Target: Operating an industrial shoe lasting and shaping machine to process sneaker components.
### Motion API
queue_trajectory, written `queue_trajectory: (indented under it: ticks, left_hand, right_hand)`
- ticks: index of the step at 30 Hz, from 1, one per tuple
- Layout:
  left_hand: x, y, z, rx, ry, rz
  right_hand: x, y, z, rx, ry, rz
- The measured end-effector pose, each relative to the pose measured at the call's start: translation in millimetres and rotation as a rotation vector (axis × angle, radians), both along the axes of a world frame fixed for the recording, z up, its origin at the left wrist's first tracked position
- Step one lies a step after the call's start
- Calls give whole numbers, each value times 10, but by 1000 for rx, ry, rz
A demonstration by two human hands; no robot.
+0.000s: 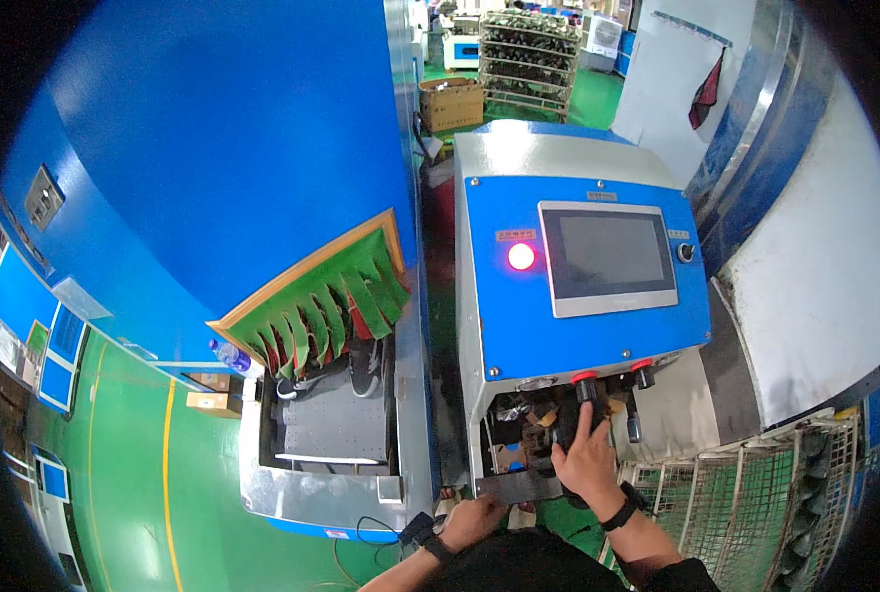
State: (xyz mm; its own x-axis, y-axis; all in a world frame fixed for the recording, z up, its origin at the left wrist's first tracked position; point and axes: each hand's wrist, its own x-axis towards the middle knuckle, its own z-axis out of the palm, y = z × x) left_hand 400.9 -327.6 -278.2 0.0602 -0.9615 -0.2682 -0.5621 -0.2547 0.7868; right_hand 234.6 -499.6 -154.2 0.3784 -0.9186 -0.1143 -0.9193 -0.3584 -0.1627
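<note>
This is a factory floor, a shoe plant by the look of it. Green painted flooring (129,464) with yellow lines runs along the left. A big blue machine housing (232,148) fills the near left, with green flaps (326,306) over a conveyor mouth where a shoe (364,367) sits. To the right stands a blue machine with a touchscreen (608,257) and a lit red button (521,257). Far back stand a loaded rack (527,54) and a cardboard box (451,104).

My right hand (586,459) rests on a dark, matt shoe (566,426). At twelve o'clock, the machine (598,326) has glossy blue painted metal. At nine o'clock hang green rubbery curtain strips (331,311), wood-framed.
</note>
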Motion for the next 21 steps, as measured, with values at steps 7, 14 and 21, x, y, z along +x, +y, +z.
queue_trajectory:
  ticks: [7,14,21]
  left_hand:
    - [-208,-296,635,272,637,46]
    - [-513,-144,103,913,1513,-166]
    - [-347,-34,501,760,615,-192]
  right_hand:
    - [-660,735,-169,-267,-254,177]
    - [-950,1423,676,253,-296,358]
    - [-628,757,-444,845,-1440,-661]
